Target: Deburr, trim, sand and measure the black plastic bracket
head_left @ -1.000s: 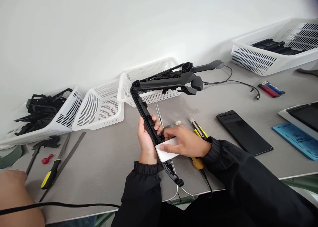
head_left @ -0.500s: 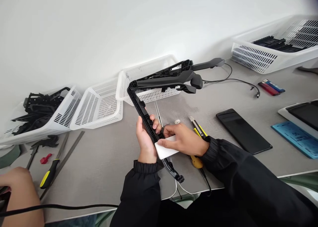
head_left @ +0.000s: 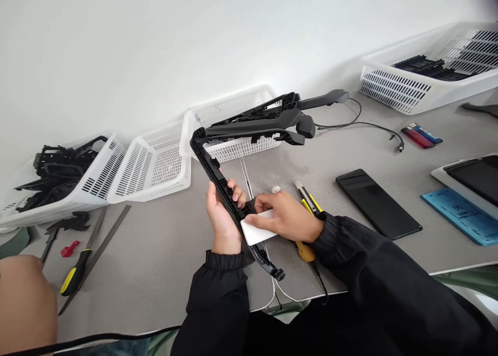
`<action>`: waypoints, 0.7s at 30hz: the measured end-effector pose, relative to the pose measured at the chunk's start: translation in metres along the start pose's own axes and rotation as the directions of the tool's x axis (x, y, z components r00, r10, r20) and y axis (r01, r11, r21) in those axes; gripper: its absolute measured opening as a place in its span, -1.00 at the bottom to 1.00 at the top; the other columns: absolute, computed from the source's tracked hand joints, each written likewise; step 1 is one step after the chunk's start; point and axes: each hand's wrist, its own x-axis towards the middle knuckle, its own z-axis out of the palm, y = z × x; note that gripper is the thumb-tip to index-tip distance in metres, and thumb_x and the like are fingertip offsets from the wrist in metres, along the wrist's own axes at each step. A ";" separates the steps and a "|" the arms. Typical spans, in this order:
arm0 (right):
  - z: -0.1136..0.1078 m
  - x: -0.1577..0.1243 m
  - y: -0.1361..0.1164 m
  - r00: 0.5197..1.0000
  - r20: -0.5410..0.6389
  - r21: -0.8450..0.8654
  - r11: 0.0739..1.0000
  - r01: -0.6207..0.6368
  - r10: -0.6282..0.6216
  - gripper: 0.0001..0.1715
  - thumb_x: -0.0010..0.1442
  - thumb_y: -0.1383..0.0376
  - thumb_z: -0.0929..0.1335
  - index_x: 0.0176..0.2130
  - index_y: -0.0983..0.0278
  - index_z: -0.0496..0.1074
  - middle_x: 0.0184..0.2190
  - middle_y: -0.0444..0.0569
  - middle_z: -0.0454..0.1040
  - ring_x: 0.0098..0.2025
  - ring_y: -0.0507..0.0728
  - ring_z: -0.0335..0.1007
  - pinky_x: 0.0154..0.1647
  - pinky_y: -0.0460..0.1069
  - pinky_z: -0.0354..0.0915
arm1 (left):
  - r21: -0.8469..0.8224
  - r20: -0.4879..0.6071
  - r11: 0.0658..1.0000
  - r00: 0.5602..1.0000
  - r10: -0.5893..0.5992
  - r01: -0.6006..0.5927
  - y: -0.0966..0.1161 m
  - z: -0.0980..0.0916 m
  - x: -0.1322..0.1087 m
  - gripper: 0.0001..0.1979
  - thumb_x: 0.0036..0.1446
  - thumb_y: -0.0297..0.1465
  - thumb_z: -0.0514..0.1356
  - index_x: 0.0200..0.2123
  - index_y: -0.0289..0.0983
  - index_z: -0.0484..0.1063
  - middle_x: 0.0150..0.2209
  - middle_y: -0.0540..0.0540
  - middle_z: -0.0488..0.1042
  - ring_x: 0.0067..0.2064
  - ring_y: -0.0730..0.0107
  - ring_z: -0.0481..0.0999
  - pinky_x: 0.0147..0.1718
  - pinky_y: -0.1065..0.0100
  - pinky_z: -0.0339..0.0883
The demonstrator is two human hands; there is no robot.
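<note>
Tools lie loose at the left of the desk (head_left: 163, 257): a yellow-handled screwdriver (head_left: 75, 279) and a flat file (head_left: 97, 255). They sit close to another person's hand (head_left: 23, 304) in the corner, probably so they are within easy reach. Behind them a white basket (head_left: 99, 182) holds tangled black parts, and an empty basket (head_left: 155, 164) leans beside it. In the middle, the left hand (head_left: 220, 221) has its fingers wrapped shut round one side rail of a black plastic frame (head_left: 210, 165). It holds the frame tilted up off the desk, apparently to steady it and present that edge to the other hand. The right hand (head_left: 288, 218) has its fingers closed on a white block (head_left: 254, 234), pressed flat against the rail just below the left hand. A yellow utility knife (head_left: 309, 197) lies under the right wrist. Farther right, a dark phone (head_left: 377, 203) rests flat, well apart.
</note>
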 end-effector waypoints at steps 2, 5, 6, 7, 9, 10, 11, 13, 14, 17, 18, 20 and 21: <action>0.000 0.000 0.001 1.000 0.027 0.008 1.000 0.016 -0.017 -0.51 0.33 0.00 0.49 -0.42 0.22 0.31 -0.49 -0.21 0.38 -0.44 0.03 0.22 -0.34 0.00 0.04 | 0.005 -0.001 1.000 1.000 -0.003 0.003 -0.001 0.002 -0.001 -0.82 0.43 -0.21 0.19 -0.09 -0.19 0.46 -0.39 0.05 0.31 -0.56 0.56 0.18 -0.64 0.51 0.09; 0.002 -0.001 0.002 0.998 0.049 0.022 0.999 0.032 -0.034 -0.50 0.30 0.00 0.51 -0.43 0.22 0.31 -0.50 -0.21 0.37 -0.45 0.02 0.22 -0.35 0.00 0.04 | -0.013 0.006 1.000 1.000 -0.007 0.007 -0.002 0.002 -0.002 -0.82 0.43 -0.22 0.19 -0.08 -0.19 0.47 -0.38 0.04 0.31 -0.56 0.56 0.18 -0.63 0.52 0.10; 0.003 -0.001 0.003 1.000 0.011 0.021 0.999 0.024 -0.025 -0.49 0.31 -0.01 0.50 -0.43 0.22 0.31 -0.50 -0.21 0.37 -0.45 0.02 0.20 -0.35 0.00 0.04 | -0.018 0.008 1.000 1.000 -0.004 0.004 -0.002 0.002 -0.003 -0.82 0.44 -0.22 0.19 -0.08 -0.19 0.47 -0.38 0.04 0.31 -0.56 0.56 0.18 -0.63 0.52 0.11; 0.004 -0.001 0.003 0.999 -0.035 0.021 1.000 0.013 -0.012 -0.50 0.31 -0.01 0.50 -0.43 0.22 0.31 -0.50 -0.21 0.38 -0.45 0.02 0.20 -0.35 -0.01 0.04 | -0.022 0.011 1.000 1.000 -0.001 0.001 -0.003 0.002 -0.003 -0.82 0.44 -0.22 0.19 -0.07 -0.19 0.47 -0.38 0.05 0.31 -0.56 0.56 0.18 -0.63 0.52 0.11; 0.007 -0.001 0.003 0.995 -0.096 0.027 1.000 -0.003 0.006 -0.50 0.32 -0.02 0.48 -0.43 0.22 0.31 -0.50 -0.21 0.37 -0.44 0.03 0.19 -0.35 -0.01 0.05 | -0.029 0.024 1.000 1.000 -0.003 0.004 -0.004 0.001 -0.003 -0.82 0.43 -0.22 0.20 -0.07 -0.19 0.47 -0.38 0.05 0.30 -0.56 0.56 0.18 -0.63 0.52 0.11; 0.008 -0.001 0.003 0.995 -0.096 0.030 1.000 -0.005 0.008 -0.49 0.33 -0.03 0.48 -0.43 0.21 0.30 -0.50 -0.21 0.37 -0.44 0.03 0.18 -0.35 -0.01 0.05 | -0.033 0.031 0.999 0.999 -0.008 0.009 -0.004 0.001 -0.003 -0.83 0.43 -0.22 0.21 -0.07 -0.19 0.47 -0.38 0.05 0.30 -0.56 0.57 0.18 -0.63 0.52 0.12; 0.009 -0.001 0.003 0.997 -0.080 0.032 0.999 -0.003 0.006 -0.49 0.33 -0.03 0.48 -0.43 0.21 0.30 -0.50 -0.21 0.37 -0.44 0.03 0.18 -0.35 0.00 0.04 | -0.037 0.038 0.999 0.999 -0.015 0.016 -0.005 0.001 -0.003 -0.83 0.42 -0.22 0.22 -0.07 -0.19 0.47 -0.38 0.05 0.31 -0.56 0.57 0.18 -0.63 0.52 0.12; 0.008 -0.001 0.002 0.999 -0.040 0.027 1.000 0.001 0.000 -0.48 0.33 -0.02 0.48 -0.43 0.21 0.28 -0.49 -0.20 0.37 -0.43 0.03 0.19 -0.34 0.00 0.03 | -0.038 0.047 0.999 0.998 -0.030 0.032 -0.006 0.001 -0.004 -0.83 0.42 -0.23 0.22 -0.07 -0.19 0.47 -0.38 0.05 0.31 -0.56 0.56 0.18 -0.64 0.52 0.13; 0.007 -0.001 0.001 1.000 -0.015 0.023 1.000 0.005 -0.005 -0.48 0.33 -0.02 0.48 -0.42 0.21 0.28 -0.48 -0.19 0.38 -0.42 0.04 0.20 -0.34 0.00 0.02 | -0.037 0.045 0.999 0.998 -0.038 0.040 -0.006 0.001 -0.004 -0.83 0.42 -0.23 0.21 -0.07 -0.19 0.47 -0.38 0.05 0.31 -0.56 0.56 0.17 -0.64 0.52 0.12; -0.001 -0.001 0.001 0.997 0.071 0.018 0.999 0.028 -0.029 -0.47 0.31 -0.03 0.50 -0.42 0.20 0.27 -0.47 -0.19 0.37 -0.42 0.04 0.22 -0.33 0.00 0.03 | -0.032 0.027 0.999 0.999 -0.039 0.040 -0.005 0.003 -0.005 -0.82 0.45 -0.23 0.17 -0.05 -0.19 0.47 -0.38 0.05 0.30 -0.56 0.57 0.17 -0.64 0.52 0.11; -0.003 -0.001 0.001 0.996 0.088 0.016 0.999 0.033 -0.034 -0.46 0.30 -0.04 0.51 -0.42 0.20 0.27 -0.48 -0.20 0.36 -0.42 0.04 0.22 -0.34 0.00 0.03 | -0.028 0.021 0.999 0.999 -0.031 0.032 -0.004 0.003 -0.005 -0.81 0.45 -0.22 0.17 -0.05 -0.19 0.47 -0.38 0.05 0.30 -0.56 0.57 0.17 -0.64 0.52 0.11; -0.005 0.000 0.000 0.997 0.070 0.003 1.000 0.021 -0.022 -0.46 0.29 -0.04 0.51 -0.43 0.20 0.27 -0.49 -0.21 0.34 -0.43 0.03 0.21 -0.34 0.00 0.03 | -0.018 0.012 1.000 1.000 -0.006 0.006 -0.002 0.003 -0.004 -0.82 0.44 -0.21 0.18 -0.06 -0.18 0.47 -0.38 0.05 0.30 -0.55 0.57 0.18 -0.63 0.52 0.11; -0.005 -0.001 0.000 0.999 0.040 -0.008 1.000 0.007 -0.006 -0.47 0.29 -0.03 0.51 -0.43 0.21 0.28 -0.50 -0.21 0.35 -0.44 0.03 0.20 -0.34 0.00 0.03 | -0.013 0.008 1.000 1.000 0.003 -0.002 -0.001 0.003 -0.004 -0.82 0.43 -0.21 0.20 -0.06 -0.18 0.47 -0.38 0.06 0.30 -0.55 0.57 0.19 -0.63 0.51 0.11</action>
